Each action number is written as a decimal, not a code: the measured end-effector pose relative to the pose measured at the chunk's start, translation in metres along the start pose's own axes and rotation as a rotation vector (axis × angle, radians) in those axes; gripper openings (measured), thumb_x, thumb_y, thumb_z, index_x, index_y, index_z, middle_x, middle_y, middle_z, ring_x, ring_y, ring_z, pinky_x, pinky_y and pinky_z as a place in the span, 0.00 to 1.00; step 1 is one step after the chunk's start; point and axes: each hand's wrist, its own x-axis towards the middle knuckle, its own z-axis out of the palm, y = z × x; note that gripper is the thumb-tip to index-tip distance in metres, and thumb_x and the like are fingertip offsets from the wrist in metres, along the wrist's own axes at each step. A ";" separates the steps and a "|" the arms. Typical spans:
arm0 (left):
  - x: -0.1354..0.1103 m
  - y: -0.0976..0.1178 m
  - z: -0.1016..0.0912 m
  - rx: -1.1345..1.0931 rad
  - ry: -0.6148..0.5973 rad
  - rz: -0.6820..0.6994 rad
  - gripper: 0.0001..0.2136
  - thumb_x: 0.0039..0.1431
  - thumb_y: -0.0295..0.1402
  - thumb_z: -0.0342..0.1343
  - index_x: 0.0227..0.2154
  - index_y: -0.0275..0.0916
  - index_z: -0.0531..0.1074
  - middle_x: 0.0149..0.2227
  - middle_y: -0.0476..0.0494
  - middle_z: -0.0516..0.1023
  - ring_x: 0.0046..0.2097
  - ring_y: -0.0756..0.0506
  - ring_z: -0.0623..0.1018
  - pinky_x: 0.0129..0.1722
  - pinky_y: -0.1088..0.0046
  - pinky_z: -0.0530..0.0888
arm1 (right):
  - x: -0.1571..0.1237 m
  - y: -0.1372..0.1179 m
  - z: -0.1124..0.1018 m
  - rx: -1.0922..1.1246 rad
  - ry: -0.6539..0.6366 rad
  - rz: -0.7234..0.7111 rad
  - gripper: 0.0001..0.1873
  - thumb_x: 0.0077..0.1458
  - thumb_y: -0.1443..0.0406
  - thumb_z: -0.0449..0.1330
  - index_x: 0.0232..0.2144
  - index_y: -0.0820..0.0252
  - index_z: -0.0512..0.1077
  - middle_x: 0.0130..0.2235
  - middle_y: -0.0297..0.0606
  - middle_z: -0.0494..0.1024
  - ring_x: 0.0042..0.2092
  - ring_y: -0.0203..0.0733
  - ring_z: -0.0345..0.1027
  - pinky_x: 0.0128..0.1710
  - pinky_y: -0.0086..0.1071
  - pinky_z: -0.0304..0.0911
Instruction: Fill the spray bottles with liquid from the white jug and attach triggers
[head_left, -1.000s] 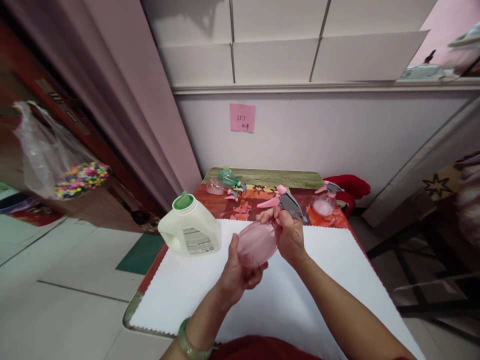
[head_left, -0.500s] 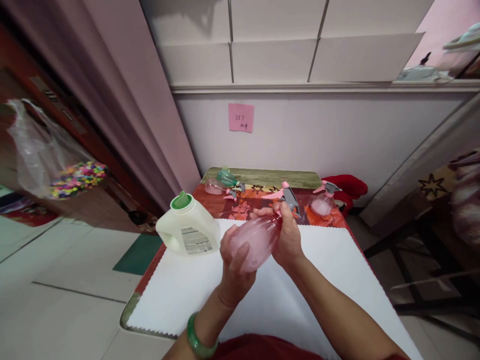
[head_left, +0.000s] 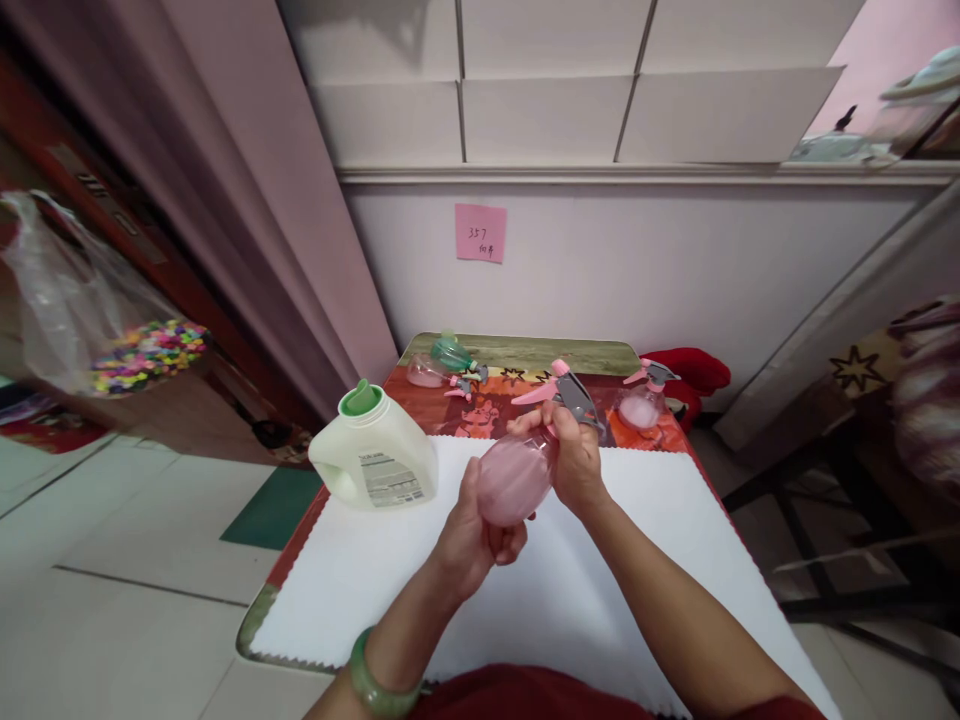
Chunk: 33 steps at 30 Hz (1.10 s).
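Spray bottle, pink and translucent, is hanging tilted between my two grips, above the white mat on the worktop. Left grip is wrapping the rounded base, thumb along its left side, fingers tucked beneath; I am presumably supporting and turning the body this way. Right grip is pinching the neck just under the trigger head, likely so the head is resisting that turn. Fingers are hiding the collar, so I cannot tell whether it is tight. White jug is standing to the left, probably leaving room for both wrists.

Versus half a second ago: left fingers, then lying across the bottle's near face, are now sitting underneath it; trigger head is presenting its side more broadly. Right grip is keeping its hold on the neck; jug is staying put.
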 end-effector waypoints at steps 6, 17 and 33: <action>0.006 -0.029 -0.009 0.317 0.266 0.645 0.37 0.45 0.48 0.71 0.56 0.45 0.62 0.50 0.41 0.73 0.42 0.43 0.76 0.38 0.65 0.76 | 0.000 -0.006 0.002 -0.001 0.029 0.121 0.22 0.61 0.46 0.58 0.28 0.56 0.73 0.35 0.39 0.85 0.40 0.47 0.79 0.39 0.36 0.72; 0.018 -0.033 -0.013 0.059 0.084 0.490 0.34 0.51 0.45 0.66 0.59 0.45 0.62 0.60 0.36 0.71 0.57 0.34 0.75 0.51 0.54 0.76 | -0.017 -0.001 -0.007 -0.087 -0.169 0.141 0.47 0.38 0.58 0.78 0.59 0.51 0.63 0.59 0.42 0.76 0.55 0.48 0.73 0.51 0.39 0.71; 0.050 -0.067 -0.069 0.620 0.188 0.135 0.27 0.44 0.52 0.69 0.41 0.39 0.72 0.43 0.38 0.78 0.37 0.44 0.76 0.40 0.63 0.72 | 0.007 0.002 -0.187 -1.148 0.576 0.346 0.39 0.35 0.49 0.74 0.47 0.63 0.72 0.46 0.56 0.80 0.50 0.64 0.74 0.48 0.48 0.66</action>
